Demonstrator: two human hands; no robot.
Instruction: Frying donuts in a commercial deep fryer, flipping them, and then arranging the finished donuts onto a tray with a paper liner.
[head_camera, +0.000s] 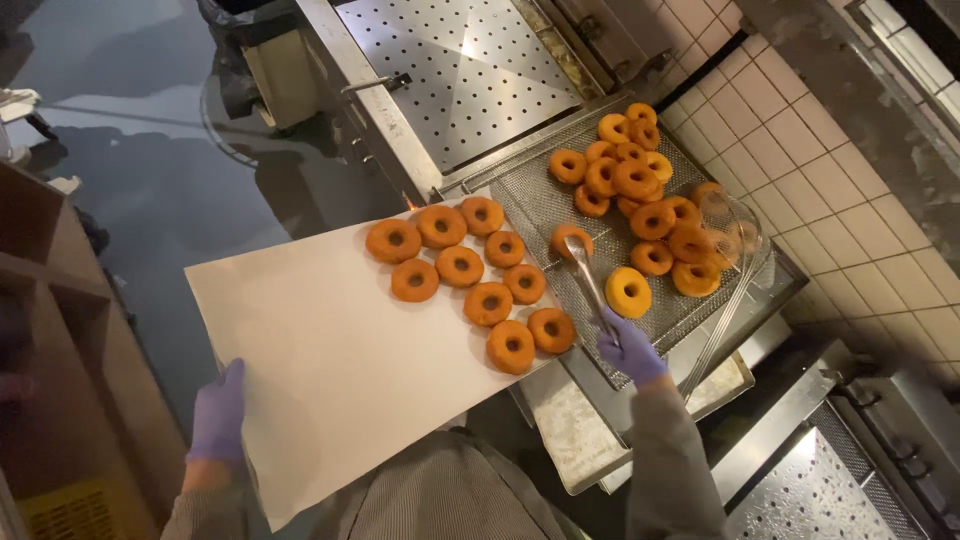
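My left hand (218, 412), in a purple glove, grips the near left edge of a large tray lined with white paper (320, 350). Several golden fried doughnuts (470, 270) lie on the tray's far right part. My right hand (628, 350), also gloved, is closed on metal tongs (588, 278). The tongs' tips pinch one doughnut (570, 238) at the left edge of a metal mesh draining rack (530, 205). A pile of several more doughnuts (650, 200) rests on that rack.
A wire skimmer (735, 255) lies on the rack's right side. A perforated steel lid (455, 65) lies beyond the rack. White wall tiles (860, 220) run along the right. A wet dark floor (130, 160) lies to the left, with wooden shelving (60, 340) beside it.
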